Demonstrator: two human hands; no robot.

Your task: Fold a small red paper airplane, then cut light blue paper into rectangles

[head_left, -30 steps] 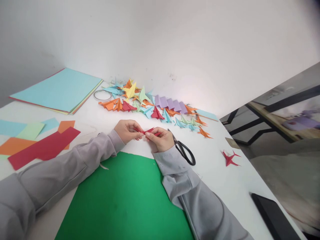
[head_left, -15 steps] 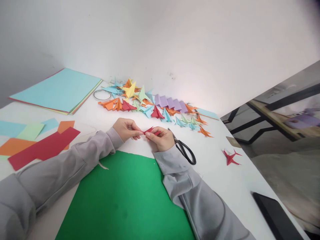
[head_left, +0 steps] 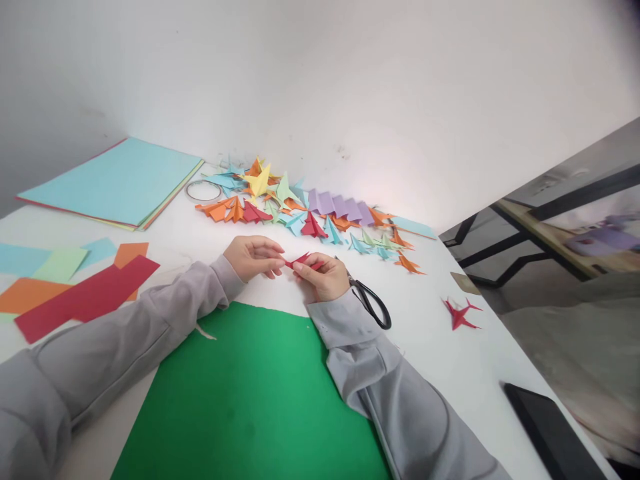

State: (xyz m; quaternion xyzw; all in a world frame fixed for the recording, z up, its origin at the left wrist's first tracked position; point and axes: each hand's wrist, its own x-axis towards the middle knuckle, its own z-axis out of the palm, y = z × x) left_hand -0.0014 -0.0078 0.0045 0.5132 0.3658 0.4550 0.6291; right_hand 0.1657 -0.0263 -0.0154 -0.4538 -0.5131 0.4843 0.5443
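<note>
Between my hands, above the far edge of the green sheet (head_left: 250, 393), is a small folded piece of red paper (head_left: 299, 260) with narrow pointed ends. My right hand (head_left: 327, 277) pinches it between thumb and fingers, which cover part of it. Just to its left, my left hand (head_left: 257, 259) has its fingers loosely curved and parted from the thumb, close by the paper's left tip. Black-handled scissors (head_left: 373, 303) lie beside my right wrist, partly hidden by it.
Folded paper planes (head_left: 313, 227) in several colours line the wall. Large coloured sheets (head_left: 115, 180) and a tape roll (head_left: 203, 191) lie at the back left, cut red paper strips (head_left: 90, 297) nearer. To the right are a red paper plane (head_left: 460, 315) and a black phone-like device (head_left: 555, 427).
My left fingers have loosened from the red paper's left tip and spread a little. My right hand keeps its pinch in nearly the same place.
</note>
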